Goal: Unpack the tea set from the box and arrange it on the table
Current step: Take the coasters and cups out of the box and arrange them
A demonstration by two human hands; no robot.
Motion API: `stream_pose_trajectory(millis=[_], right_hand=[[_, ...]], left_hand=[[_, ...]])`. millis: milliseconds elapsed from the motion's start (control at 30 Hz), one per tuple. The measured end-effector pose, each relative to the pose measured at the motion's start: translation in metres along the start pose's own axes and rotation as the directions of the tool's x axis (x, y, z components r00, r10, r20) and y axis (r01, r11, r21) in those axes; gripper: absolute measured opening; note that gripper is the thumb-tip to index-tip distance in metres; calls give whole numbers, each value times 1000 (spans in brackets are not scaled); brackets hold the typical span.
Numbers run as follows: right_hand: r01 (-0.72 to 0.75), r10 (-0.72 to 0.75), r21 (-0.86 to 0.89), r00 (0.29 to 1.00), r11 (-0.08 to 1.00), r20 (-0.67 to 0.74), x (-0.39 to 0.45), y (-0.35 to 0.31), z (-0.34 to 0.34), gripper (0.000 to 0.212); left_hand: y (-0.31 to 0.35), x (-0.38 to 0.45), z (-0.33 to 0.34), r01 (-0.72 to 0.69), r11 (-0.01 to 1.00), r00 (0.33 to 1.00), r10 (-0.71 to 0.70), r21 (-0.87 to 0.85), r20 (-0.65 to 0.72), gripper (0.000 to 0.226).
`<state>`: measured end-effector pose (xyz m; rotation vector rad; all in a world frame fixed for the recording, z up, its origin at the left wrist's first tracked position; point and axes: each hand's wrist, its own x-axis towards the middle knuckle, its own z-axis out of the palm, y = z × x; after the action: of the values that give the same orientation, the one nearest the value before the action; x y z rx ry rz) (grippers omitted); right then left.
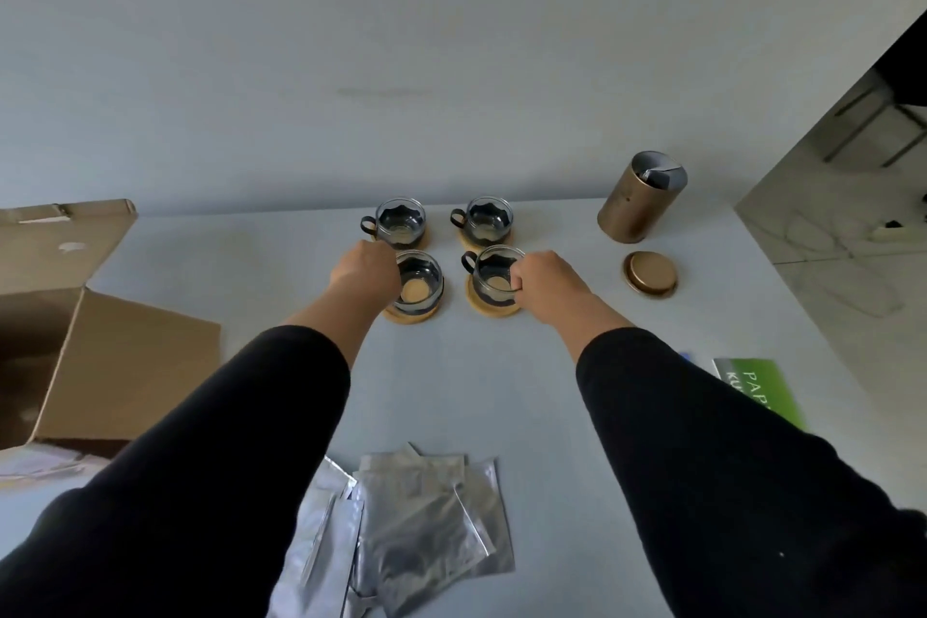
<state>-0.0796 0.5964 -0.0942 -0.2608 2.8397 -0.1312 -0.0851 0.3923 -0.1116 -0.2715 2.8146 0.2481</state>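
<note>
Nearest me a heap of foil packets [416, 522] lies on the worktop [501, 381], the open box [75, 316] off to my left. Further out, my left hand [365, 270] is curled at the near-left cup [417, 277] – on its handle side, I judge – and my right hand [544, 281] pinches the rim of the near-right cup [494, 277]. Each cup sits straight ahead of its own hand, on a coaster. Beyond stand two far cups [401, 222] and the lidless tin [642, 196].

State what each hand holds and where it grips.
The right hand pinches the near right glass cup by its right rim. The left hand is at the near left glass cup's handle side; its grip is hidden.
</note>
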Motion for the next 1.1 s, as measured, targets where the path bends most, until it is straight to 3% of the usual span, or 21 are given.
stream_pose_trajectory(millis=[1100], right_hand=[[15,-19,59,998,998,60,35,18,25,26]], left_hand=[[3,29,16,0,997,997,-6,73,73,20]])
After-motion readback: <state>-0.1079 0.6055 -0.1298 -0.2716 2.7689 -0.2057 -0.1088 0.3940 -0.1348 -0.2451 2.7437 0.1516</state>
